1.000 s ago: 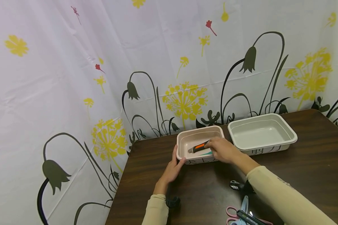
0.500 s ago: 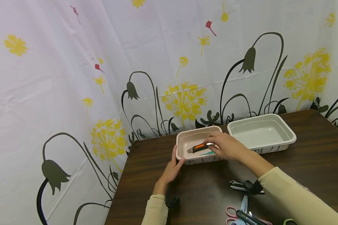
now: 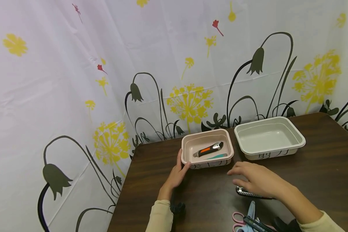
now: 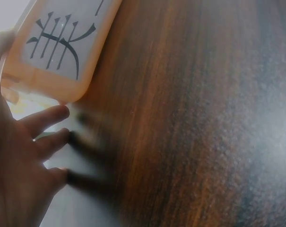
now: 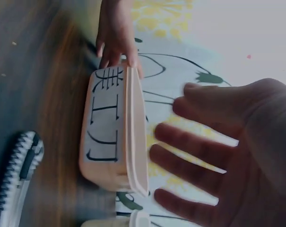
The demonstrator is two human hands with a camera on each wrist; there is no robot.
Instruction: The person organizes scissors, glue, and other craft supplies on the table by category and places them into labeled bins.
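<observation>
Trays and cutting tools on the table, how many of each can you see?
Trays: 2, the pink tray and the white tray
Utility knives: 2, the orange knife and the black knife
Scissors: 1, the pink scissors
Teal stick: 1
Total: 6

The person is wearing pale cream long sleeves, snug at both wrists and ending just behind each hand. A small black camera unit is sitting strapped at each cuff. The left hand (image 3: 177, 175) and right hand (image 3: 256, 181) are showing bare, with no rings or gloves.
</observation>
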